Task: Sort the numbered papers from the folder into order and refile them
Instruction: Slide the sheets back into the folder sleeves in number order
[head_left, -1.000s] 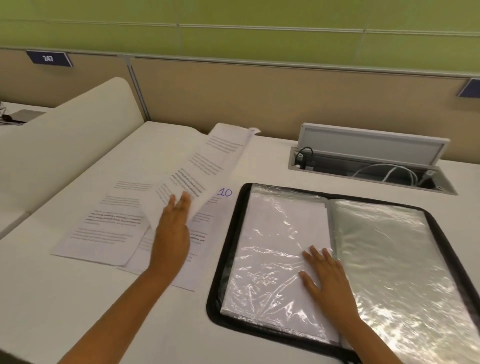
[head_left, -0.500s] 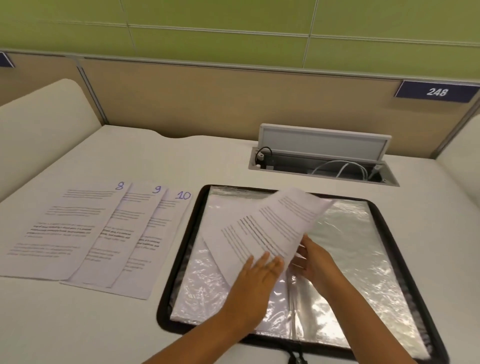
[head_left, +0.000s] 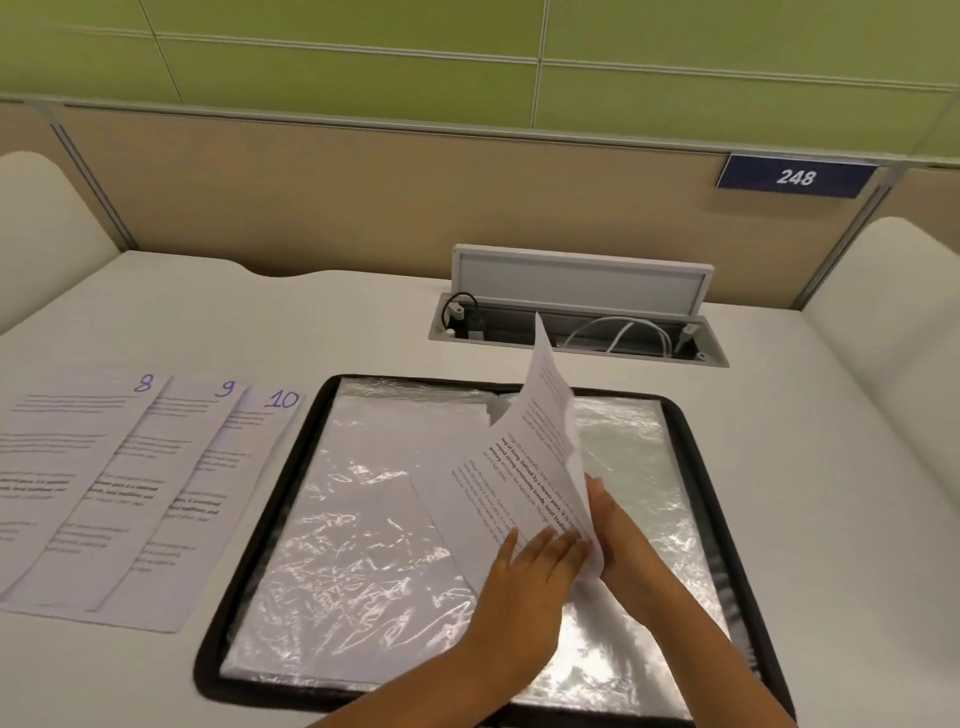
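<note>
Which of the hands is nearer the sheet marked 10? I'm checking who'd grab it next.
Left. The left hand is over the folder's middle, apart from the sheet marked 10; the right hand is farther right, behind the held paper.

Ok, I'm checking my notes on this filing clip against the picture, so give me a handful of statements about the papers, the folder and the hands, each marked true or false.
1. Three sheets marked 8, 9 and 10 lie overlapping on the desk, left of the folder. True.
2. The folder is zipped closed. False: it lies open, its plastic sleeves showing.
3. Both hands are on one printed sheet above the folder. True: the left hand lies on its near face, the right hand is behind it.
4. The held sheet lies flat on the desk. False: it stands raised over the folder.
5. The sign on the partition reads 247. False: it reads 248.
</note>
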